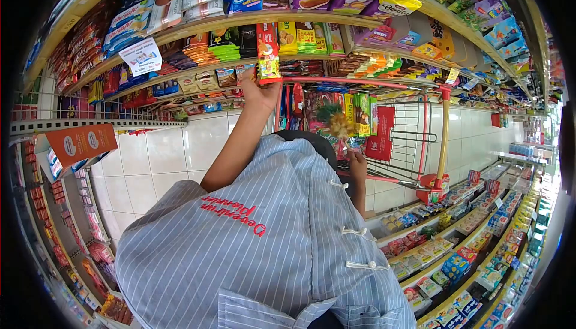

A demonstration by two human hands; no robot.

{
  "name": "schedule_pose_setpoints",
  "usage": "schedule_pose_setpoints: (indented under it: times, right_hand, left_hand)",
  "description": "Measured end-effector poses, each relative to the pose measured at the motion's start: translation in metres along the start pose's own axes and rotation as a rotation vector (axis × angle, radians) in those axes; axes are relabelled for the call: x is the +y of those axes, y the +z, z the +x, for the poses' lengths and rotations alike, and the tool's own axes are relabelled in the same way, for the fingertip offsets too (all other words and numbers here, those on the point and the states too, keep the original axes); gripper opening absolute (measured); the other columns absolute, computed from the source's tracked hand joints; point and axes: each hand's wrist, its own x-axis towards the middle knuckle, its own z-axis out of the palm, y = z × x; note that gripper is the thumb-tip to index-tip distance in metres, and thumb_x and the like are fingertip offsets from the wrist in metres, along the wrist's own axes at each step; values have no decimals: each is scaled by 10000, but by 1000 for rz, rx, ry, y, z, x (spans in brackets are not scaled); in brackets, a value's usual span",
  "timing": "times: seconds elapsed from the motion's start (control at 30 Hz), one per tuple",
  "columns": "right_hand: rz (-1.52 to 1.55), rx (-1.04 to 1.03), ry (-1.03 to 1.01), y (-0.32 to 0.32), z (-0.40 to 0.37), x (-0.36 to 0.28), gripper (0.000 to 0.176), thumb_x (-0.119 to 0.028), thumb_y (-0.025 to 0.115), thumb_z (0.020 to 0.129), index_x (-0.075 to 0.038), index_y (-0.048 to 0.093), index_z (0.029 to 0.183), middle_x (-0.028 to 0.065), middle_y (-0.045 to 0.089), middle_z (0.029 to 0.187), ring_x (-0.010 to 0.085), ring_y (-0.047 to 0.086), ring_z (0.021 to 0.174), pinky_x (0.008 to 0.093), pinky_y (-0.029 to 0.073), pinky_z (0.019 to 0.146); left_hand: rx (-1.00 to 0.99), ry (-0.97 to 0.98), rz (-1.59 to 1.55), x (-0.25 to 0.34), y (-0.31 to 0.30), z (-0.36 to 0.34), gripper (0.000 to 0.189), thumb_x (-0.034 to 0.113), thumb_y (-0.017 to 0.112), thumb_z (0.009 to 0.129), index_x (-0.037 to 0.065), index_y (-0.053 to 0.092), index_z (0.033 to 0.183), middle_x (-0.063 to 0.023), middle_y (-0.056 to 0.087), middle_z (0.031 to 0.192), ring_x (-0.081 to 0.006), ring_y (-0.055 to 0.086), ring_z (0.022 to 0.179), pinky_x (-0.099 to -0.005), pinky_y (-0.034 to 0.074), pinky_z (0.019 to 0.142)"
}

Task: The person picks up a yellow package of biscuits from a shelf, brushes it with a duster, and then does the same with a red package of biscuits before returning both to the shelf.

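Gripping one glossy red packet (268, 47) with a green and yellow lower part, the left hand (260, 93) closes its fingers at the bottom end. The packet is long and flat, and stands upright in front of the shelf (300, 20) of snacks. The right hand (358, 162) is curled shut around the thin handle of one feather duster (338, 122), its fluffy head part dark green, part tan.

One shopping cart (444, 137) stands beside the person, made of thin metal wire with red bars and a yellow handle. Inside lie a flat red panel (380, 134) and a pile of shiny packets, some green; their number cannot be told. The duster's head is over that pile.

Above, smooth plastic wrappers crowd the shelf, among them at least two blue Oreo packs (258, 0). One white price card (141, 57) hangs on the shelf edge. One orange-brown carton (82, 144) of stiff board stands at the left. Three knotted white cord fasteners close the striped cloth shirt (240, 227), above pale, polished floor tiles (147, 158).
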Motion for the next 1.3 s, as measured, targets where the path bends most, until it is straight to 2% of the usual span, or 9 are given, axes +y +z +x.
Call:
schedule_pose_setpoints:
  times: [0.07, 0.17, 0.5, 0.57, 0.7, 0.77, 0.97, 1.13, 1.3]
  right_hand:
    - [-37, -38, 65, 0, 1, 3, 330, -287, 578, 880, 27, 668, 836, 123, 656, 725, 174, 604, 698, 322, 455, 669]
    - [17, -20, 66, 6, 9, 20, 326, -302, 600, 875, -1, 666, 772, 11, 572, 645, 75, 457, 602, 255, 350, 557]
    - [-48, -13, 31, 1, 0, -3, 330, -307, 587, 871, -15, 683, 751, 13, 531, 585, 91, 453, 560, 267, 344, 522]
    - [-102, -53, 101, 0, 2, -1, 345, -318, 596, 865, 18, 671, 836, 132, 651, 711, 182, 610, 698, 325, 451, 663]
    - [-82, -64, 96, 3, 3, 6, 346, -318, 596, 868, 17, 672, 835, 138, 651, 711, 187, 611, 695, 329, 452, 663]
    - [-55, 6, 22, 6, 3, 8, 330, -306, 589, 872, -18, 681, 742, 2, 518, 570, 85, 440, 546, 274, 337, 516]
    - [-62, -9, 17, 6, 5, 12, 323, -295, 588, 873, -10, 679, 752, 15, 539, 584, 92, 460, 562, 276, 350, 528]
    - [-92, -17, 18, 5, 4, 6, 341, -315, 590, 872, -4, 682, 764, 47, 597, 629, 114, 520, 617, 285, 395, 586]
    - [-100, -33, 51, 5, 6, 9, 367, -342, 591, 868, 0, 684, 772, 75, 638, 673, 137, 571, 671, 294, 430, 647]
  left_hand:
    - [-23, -16, 55, 0, -11, -2, 303, 152, 595, 834, -6, 476, 1063, -155, 486, 1089, -247, 552, 956, -416, 534, 844]
    - [64, -82, 289, -5, -12, -12, 205, 39, 606, 847, -23, 492, 1006, -123, 533, 953, -199, 571, 907, -337, 566, 847]
    - [-18, 126, 438, 3, -6, 20, 195, 65, 659, 846, -37, 613, 1006, -80, 596, 888, -144, 606, 798, -219, 562, 754]
    - [-29, 141, 463, 5, -1, 24, 191, 64, 657, 847, -37, 616, 1004, -78, 597, 885, -142, 605, 796, -218, 561, 757]
    - [-46, 131, 496, 8, 7, 29, 183, 63, 658, 848, -29, 623, 1002, -68, 603, 870, -131, 603, 790, -203, 549, 752]
    - [-53, 116, 494, 8, 9, 34, 185, 65, 661, 846, -26, 624, 1003, -64, 603, 865, -126, 602, 788, -197, 543, 745]
    - [-90, 30, 521, 7, 11, 47, 157, 51, 656, 843, -40, 629, 968, -74, 620, 799, -129, 595, 676, -246, 550, 660]
    - [-71, 42, 521, 4, 14, 39, 208, 96, 654, 857, -13, 596, 1024, -78, 593, 887, -166, 603, 795, -279, 551, 821]
    - [-57, 143, 522, 0, 6, 27, 212, 97, 663, 850, -9, 590, 1019, -109, 621, 919, -193, 633, 836, -321, 562, 825]
